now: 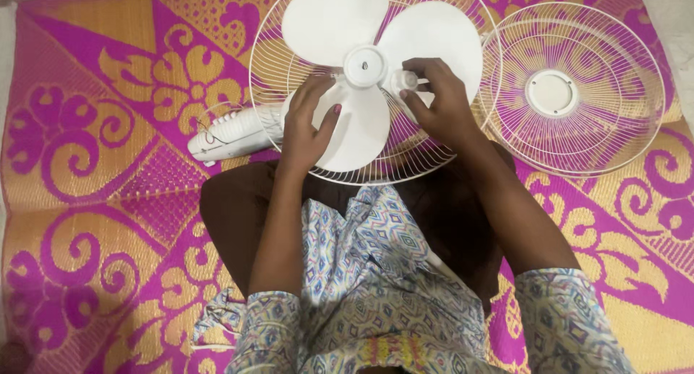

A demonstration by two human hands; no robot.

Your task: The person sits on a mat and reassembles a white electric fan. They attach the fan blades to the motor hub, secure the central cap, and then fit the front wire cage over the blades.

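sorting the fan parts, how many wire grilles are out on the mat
2. One wire grille lies in front of the person, under the white blade that both hands touch. The other wire grille lies to its right on the mat. None seems hidden.

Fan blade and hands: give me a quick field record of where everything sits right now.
left hand: flat on the lower lobe of the white fan blade
right hand: pinching a small white blade cap beside the hub
rear wire guard: under the blade
front wire guard: flat on the mat, to the right
motor housing: left, on the patterned mat
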